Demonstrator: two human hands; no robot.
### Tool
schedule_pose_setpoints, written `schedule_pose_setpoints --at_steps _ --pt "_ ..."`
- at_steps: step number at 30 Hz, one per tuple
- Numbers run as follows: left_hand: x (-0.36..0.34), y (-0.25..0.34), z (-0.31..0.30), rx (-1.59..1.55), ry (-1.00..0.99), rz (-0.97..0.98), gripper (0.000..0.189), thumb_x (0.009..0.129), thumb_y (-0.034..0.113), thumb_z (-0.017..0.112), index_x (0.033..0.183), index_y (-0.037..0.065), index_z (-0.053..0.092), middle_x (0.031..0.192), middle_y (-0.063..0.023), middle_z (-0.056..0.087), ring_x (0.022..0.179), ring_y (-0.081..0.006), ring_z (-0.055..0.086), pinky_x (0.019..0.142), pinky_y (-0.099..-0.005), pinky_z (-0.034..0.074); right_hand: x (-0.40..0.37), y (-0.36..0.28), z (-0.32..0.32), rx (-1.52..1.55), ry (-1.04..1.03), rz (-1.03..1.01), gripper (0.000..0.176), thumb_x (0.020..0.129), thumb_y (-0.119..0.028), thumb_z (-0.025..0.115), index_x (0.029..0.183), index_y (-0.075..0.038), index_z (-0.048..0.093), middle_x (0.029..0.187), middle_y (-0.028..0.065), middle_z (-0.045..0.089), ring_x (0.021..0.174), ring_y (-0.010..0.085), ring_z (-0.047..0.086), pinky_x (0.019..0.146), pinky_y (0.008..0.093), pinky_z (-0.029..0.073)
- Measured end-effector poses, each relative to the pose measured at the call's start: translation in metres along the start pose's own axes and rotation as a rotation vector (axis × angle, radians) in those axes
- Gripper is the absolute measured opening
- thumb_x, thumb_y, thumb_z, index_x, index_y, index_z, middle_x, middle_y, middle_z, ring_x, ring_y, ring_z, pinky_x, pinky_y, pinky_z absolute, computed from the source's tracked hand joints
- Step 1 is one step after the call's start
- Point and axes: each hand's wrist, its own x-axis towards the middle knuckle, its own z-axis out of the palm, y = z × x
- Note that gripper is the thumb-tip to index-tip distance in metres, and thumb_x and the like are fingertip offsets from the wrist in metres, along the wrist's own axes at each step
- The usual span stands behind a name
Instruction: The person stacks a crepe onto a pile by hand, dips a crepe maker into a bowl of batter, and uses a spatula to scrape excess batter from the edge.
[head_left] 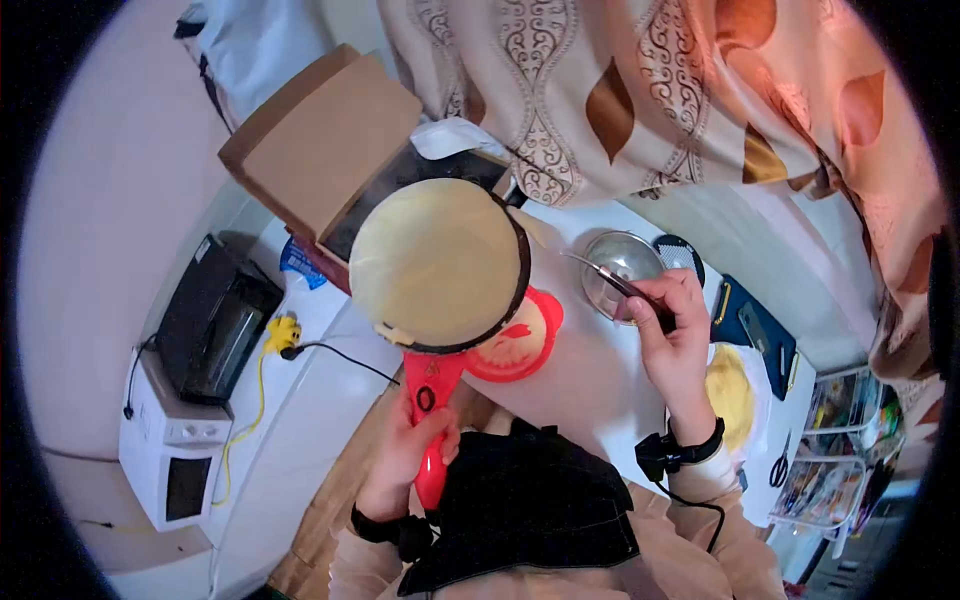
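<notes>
My left hand (408, 448) is wrapped round the red handle of a round crepe pan (436, 262), which is raised over the table with a pale, thin layer across its face. A red dish (543, 352) with pale batter lies partly hidden beneath the pan's lower right edge. My right hand (672, 325) grips a dark-handled utensil (612, 277) with a thin metal end that points left. Under that utensil stands a metal bowl (603, 299).
An open cardboard box (330, 140) is behind the pan. To the left are a black oven (222, 320), a white microwave (172, 440) and a yellow cord (262, 400). A yellow round stack (728, 400), scissors (779, 470) and a dark blue folder (745, 325) lie right.
</notes>
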Motion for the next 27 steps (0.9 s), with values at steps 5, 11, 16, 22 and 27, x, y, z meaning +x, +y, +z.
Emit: schedule_pose_setpoints --at_steps 5,11,16,22,27 --pt "0.0 0.006 0.006 0.207 -0.083 0.09 0.035 0.081 -0.002 0.048 0.112 0.004 0.033 0.062 -0.0049 0.048 0.044 -0.013 0.048 0.039 -0.0242 0.039 0.003 -0.046 -0.006 -0.1 -0.069 -0.068 0.016 0.07 0.001 0.064 0.084 -0.002 0.059 0.079 0.0074 0.045 0.063 0.016 0.046 0.053 0.0213 0.038" --pt "-0.005 0.019 0.028 0.291 -0.014 0.073 0.045 0.084 0.005 0.049 0.124 0.005 0.028 0.066 -0.0042 0.05 0.048 -0.012 0.049 0.043 -0.0228 0.041 -0.013 -0.065 0.014 -0.065 -0.239 -0.278 0.022 0.066 0.001 0.067 0.086 -0.004 0.061 0.079 0.0089 0.048 0.054 0.0175 0.051 0.047 0.0264 0.041" --pt "-0.007 0.013 0.024 0.257 -0.088 0.073 0.047 0.083 0.005 0.05 0.125 0.007 0.027 0.066 -0.0035 0.049 0.048 -0.0121 0.049 0.042 -0.023 0.041 -0.019 -0.058 0.024 -0.078 -0.245 -0.31 0.024 0.065 0.001 0.067 0.087 -0.004 0.061 0.079 0.0087 0.048 0.052 0.0183 0.051 0.047 0.0256 0.041" --pt "-0.011 0.014 0.025 0.279 -0.08 0.041 0.044 0.083 0.004 0.05 0.121 0.007 0.03 0.066 -0.0034 0.049 0.047 -0.0124 0.049 0.041 -0.0234 0.041 -0.024 -0.054 0.028 -0.115 -0.21 -0.286 0.025 0.065 0.001 0.067 0.088 -0.004 0.06 0.079 0.0091 0.049 0.054 0.0192 0.052 0.048 0.0261 0.043" --pt "-0.012 0.013 0.025 0.341 -0.035 0.067 0.044 0.083 0.004 0.05 0.121 0.007 0.028 0.067 -0.0036 0.049 0.048 -0.0122 0.049 0.041 -0.0238 0.041 -0.026 -0.054 0.028 -0.093 -0.179 -0.25 0.024 0.066 0.001 0.067 0.088 -0.004 0.061 0.08 0.0096 0.049 0.061 0.0207 0.055 0.052 0.0272 0.044"
